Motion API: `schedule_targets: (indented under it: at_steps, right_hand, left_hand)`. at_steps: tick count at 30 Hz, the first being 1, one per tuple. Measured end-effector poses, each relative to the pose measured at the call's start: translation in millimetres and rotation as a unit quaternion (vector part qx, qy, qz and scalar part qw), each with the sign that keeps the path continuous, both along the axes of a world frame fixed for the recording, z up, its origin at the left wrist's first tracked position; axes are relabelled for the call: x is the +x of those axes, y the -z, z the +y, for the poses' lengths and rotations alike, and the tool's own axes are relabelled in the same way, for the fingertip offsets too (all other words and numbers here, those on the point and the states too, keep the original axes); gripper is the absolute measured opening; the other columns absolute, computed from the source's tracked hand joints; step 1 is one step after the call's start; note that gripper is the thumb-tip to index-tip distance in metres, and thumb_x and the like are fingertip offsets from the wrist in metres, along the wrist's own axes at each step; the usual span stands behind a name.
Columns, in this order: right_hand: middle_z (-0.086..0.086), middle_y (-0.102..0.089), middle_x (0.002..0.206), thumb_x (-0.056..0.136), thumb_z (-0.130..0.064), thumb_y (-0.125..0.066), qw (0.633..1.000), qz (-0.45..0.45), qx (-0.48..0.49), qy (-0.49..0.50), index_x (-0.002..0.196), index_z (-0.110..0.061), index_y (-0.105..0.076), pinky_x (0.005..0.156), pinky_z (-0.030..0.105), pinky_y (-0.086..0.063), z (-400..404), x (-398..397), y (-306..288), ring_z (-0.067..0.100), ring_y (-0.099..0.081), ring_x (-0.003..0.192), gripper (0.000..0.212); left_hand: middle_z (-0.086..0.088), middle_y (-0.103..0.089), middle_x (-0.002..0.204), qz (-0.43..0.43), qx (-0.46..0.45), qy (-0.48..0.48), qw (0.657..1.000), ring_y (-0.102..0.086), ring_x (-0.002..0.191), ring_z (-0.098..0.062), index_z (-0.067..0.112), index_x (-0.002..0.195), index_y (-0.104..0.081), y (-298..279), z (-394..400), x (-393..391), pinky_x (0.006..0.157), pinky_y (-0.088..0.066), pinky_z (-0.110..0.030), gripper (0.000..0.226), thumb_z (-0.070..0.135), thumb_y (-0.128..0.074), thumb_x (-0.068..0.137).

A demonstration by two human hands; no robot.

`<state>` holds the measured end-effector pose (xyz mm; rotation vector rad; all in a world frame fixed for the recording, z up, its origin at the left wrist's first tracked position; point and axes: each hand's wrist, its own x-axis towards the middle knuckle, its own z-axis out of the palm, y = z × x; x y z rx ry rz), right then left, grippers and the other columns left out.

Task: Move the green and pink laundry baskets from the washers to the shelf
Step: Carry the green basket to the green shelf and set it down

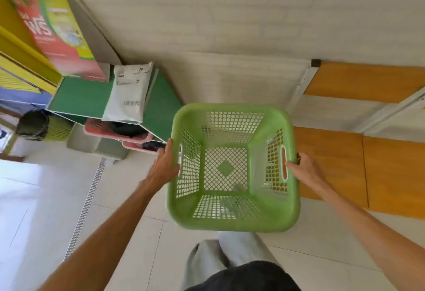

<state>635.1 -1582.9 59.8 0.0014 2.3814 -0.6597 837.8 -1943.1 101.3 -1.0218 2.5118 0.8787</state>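
So I'm carrying the green basket (232, 166) out in front at arm's length, left hand (164, 164) curled around one side handle and right hand (303, 169) closed through the slot opposite, which I think is keeping it level. The orange shelf (368, 81) is sitting just past my right hand, and pink baskets (99, 127) are tucked off beyond my left one.

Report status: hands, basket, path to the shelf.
Both hands on green basket: left hand at left handle, right hand at right handle. Basket empty, carried off the floor. Shelf ahead right, nothing seen blocking.
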Motion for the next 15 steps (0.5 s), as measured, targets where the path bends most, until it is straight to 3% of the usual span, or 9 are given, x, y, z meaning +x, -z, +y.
schedule_targets:
  at_steps: [4, 8, 10, 13, 15]
  right_hand:
    - [0.0, -0.067, 0.092, 0.088, -0.014, -0.065, 0.997, -0.067, 0.0, 0.037, 0.123, -0.013, -0.058, 0.051, 0.025, -0.051, -24.8, -24.5, 70.4, 0.015, -0.067, 0.072, 0.035]
    - [0.008, -0.071, 0.102, 0.082, -0.011, -0.062, 0.991, -0.1, 0.043, 0.078, 0.114, -0.015, -0.064, 0.078, 0.041, -0.06, -43.0, -36.5, 132.4, 0.028, -0.069, 0.09, 0.032]
    - [0.012, -0.072, 0.101, 0.081, -0.007, -0.06, 0.988, -0.109, 0.067, 0.087, 0.11, -0.011, -0.066, 0.071, 0.036, -0.059, -50.4, -34.3, 167.2, 0.031, -0.069, 0.088, 0.029]
    - [0.014, -0.072, 0.093, 0.083, 0.0, -0.058, 0.985, -0.111, 0.084, 0.098, 0.103, -0.006, -0.068, 0.05, 0.022, -0.045, -59.2, -25.1, 208.4, 0.024, -0.065, 0.071, 0.023]
    - [0.012, -0.07, 0.089, 0.085, 0.002, -0.058, 0.984, -0.111, 0.088, 0.108, 0.103, -0.006, -0.067, 0.048, 0.023, -0.046, -64.9, -24.0, 230.5, 0.023, -0.065, 0.069, 0.022]
  left_hand:
    - [-0.017, -0.04, 0.118, -0.041, 0.026, 0.045, 0.998, -0.058, 0.095, -0.036, 0.023, 0.154, -0.005, 82.8, -35.4, -35.4, 0.078, -0.058, -0.048, 0.09, -0.008, -0.058, 0.087]
    - [-0.022, -0.043, 0.12, -0.064, 0.037, 0.054, 0.996, -0.05, 0.086, -0.019, 0.018, 0.157, 0.002, 149.2, -58.5, -61.9, 0.067, -0.051, -0.031, 0.097, -0.017, -0.052, 0.084]
    - [-0.025, -0.044, 0.123, -0.076, 0.046, 0.056, 0.994, -0.047, 0.085, -0.018, 0.018, 0.157, -0.001, 184.1, -65.6, -74.5, 0.068, -0.049, -0.031, 0.098, -0.02, -0.052, 0.082]
    - [-0.026, -0.048, 0.112, -0.078, 0.067, 0.046, 0.994, -0.055, 0.082, -0.03, 0.015, 0.153, -0.012, 228.4, -75.1, -84.4, 0.061, -0.056, -0.045, 0.09, -0.022, -0.05, 0.08]
    - [-0.024, -0.049, 0.107, -0.073, 0.074, 0.058, 0.993, -0.058, 0.083, -0.037, 0.015, 0.153, -0.014, 254.5, -83.9, -87.9, 0.056, -0.056, -0.047, 0.089, -0.021, -0.05, 0.08]
